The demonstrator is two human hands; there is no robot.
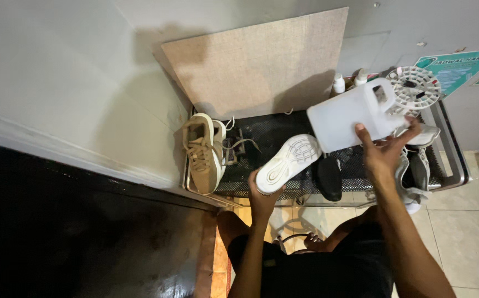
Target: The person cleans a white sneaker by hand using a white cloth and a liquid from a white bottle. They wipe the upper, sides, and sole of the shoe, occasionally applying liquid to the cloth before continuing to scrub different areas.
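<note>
Two hands are working over a black mesh rack [272, 135]: the left hand [261, 196] is gripping a white-soled shoe [288, 163] sole-up. The right hand [384, 152] is gripping a white jug [350, 113] just above it.

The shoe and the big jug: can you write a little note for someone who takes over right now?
Left hand: grips a white-soled shoe by one end, sole turned up, over the black mesh rack.
Right hand: holds up a white plastic jug, tilted above the rack.
On the rack: a beige sneaker at the left, a black shoe in the middle, grey-white shoes at the right.
Done: shoe and jug are both lifted.
Left: no liquid is seen pouring; whether the shoe is wet cannot be told.
</note>
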